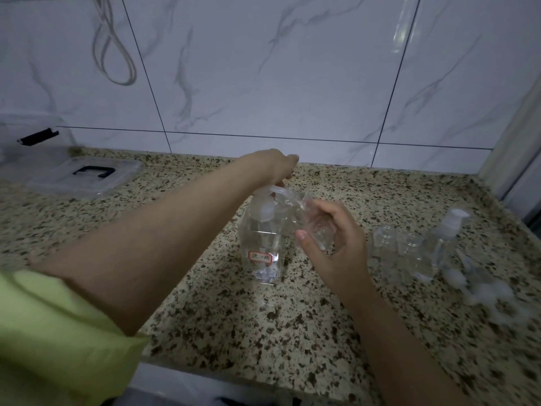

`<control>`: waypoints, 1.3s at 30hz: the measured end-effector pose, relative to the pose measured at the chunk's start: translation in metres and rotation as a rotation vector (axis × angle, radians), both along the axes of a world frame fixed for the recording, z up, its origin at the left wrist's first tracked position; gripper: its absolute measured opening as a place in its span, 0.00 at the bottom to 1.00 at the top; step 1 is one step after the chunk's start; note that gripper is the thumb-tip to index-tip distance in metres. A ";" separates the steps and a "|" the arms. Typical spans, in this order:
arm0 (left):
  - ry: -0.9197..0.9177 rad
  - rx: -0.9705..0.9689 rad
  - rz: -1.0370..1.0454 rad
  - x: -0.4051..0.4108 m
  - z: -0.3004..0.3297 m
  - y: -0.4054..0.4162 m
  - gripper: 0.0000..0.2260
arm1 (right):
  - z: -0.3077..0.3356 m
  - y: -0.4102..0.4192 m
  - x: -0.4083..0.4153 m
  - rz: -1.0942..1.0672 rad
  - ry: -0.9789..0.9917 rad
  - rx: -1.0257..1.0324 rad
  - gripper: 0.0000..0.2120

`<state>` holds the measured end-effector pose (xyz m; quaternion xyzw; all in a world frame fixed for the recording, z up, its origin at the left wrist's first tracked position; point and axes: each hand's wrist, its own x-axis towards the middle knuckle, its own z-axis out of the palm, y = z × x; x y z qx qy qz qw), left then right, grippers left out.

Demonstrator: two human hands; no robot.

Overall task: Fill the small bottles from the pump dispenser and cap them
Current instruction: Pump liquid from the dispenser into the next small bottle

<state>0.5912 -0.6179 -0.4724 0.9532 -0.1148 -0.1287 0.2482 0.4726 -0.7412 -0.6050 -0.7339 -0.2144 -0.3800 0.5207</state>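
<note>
At frame centre, the left hand [276,167] presses the pump dispenser [263,238] head while the right hand [333,244] grips a small bottle [310,221] tilted under its spout, apparently to catch liquid.

- We see a white marble-patterned tiled wall [263,68] with dark grout lines, dimly lit.
- Below it we find a speckled beige-and-black granite countertop [263,323].
- A pale looped cord [117,54] hangs at upper left.

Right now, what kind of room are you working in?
Probably a home kitchen or utility corner: a speckled granite counter, a marble-look tiled wall behind it, and a clear storage box lid lying at the left.
</note>
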 end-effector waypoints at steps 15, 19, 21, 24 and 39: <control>0.021 0.002 0.008 -0.004 0.002 0.001 0.25 | 0.002 -0.001 -0.003 0.002 0.003 0.007 0.20; 0.021 -0.009 -0.003 -0.005 0.003 0.000 0.25 | 0.002 -0.002 -0.003 -0.006 0.011 -0.006 0.19; -0.007 -0.017 0.000 -0.005 0.001 0.000 0.24 | 0.001 -0.001 -0.003 -0.008 0.013 -0.009 0.19; -0.014 -0.058 -0.001 -0.005 0.001 0.002 0.23 | 0.001 -0.001 -0.002 0.008 0.024 -0.001 0.19; 0.040 -0.055 -0.003 -0.004 0.002 0.000 0.26 | 0.002 -0.002 -0.002 0.012 0.038 0.011 0.20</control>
